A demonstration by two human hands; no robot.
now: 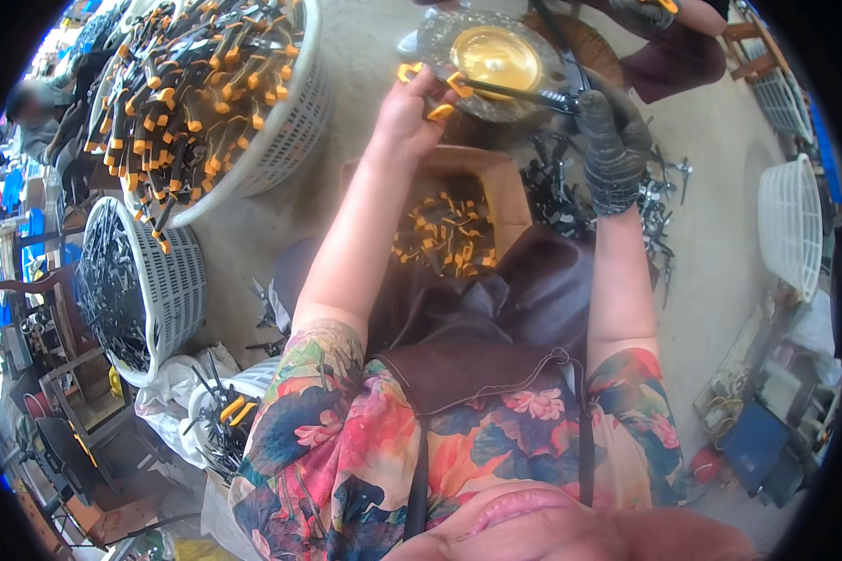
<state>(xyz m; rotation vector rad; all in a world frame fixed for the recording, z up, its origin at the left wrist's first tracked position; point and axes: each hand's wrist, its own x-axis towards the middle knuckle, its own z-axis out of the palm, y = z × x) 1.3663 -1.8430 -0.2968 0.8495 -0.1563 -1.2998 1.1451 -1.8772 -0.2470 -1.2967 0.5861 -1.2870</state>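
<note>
My bare left hand (413, 120) is closed around small orange-and-black plastic handle pieces (440, 112). A slim black metal tool (519, 92) with an orange end spans the gap between my hands. Its far end is gripped by my right hand (614, 150), which wears a dark grey knit glove. Just beyond them, a yellow bowl (496, 58) with a shiny inside rests on a speckled round plate (435, 37). Below my hands, an open cardboard box (510, 201) holds many orange-and-black plastic pieces (444, 234). My fingertips are partly hidden.
A big white basket (285, 131) heaped with orange-tipped black tools stands at left, by a smaller basket (178, 290) of dark metal parts. Loose black parts (660, 215) lie on the floor at right. Another person's gloved hand (641, 14) is across from me. A white basket (791, 224) stands far right.
</note>
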